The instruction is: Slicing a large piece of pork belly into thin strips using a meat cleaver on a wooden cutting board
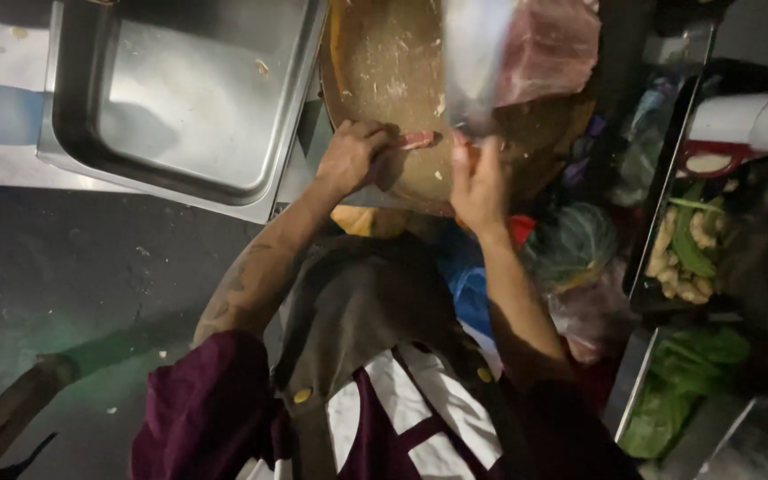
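Floor (pixel 73 267) was dark grey concrete, pretty scuffed, with pale specks scattered over it and a greenish patch of light toward the lower left. A big stainless steel tray (pixel 180 98) sat up top, dull reflections on its bottom (a few crumbs in there too). Right side was dim and crowded: a dark crate (pixel 668 178) holding ginger roots (pixel 677 258) and green vegetables, leafy greens (pixel 682 382) lower down, plastic bags (pixel 580 267) bunched between. Light was weak overall, brightest on the steel.
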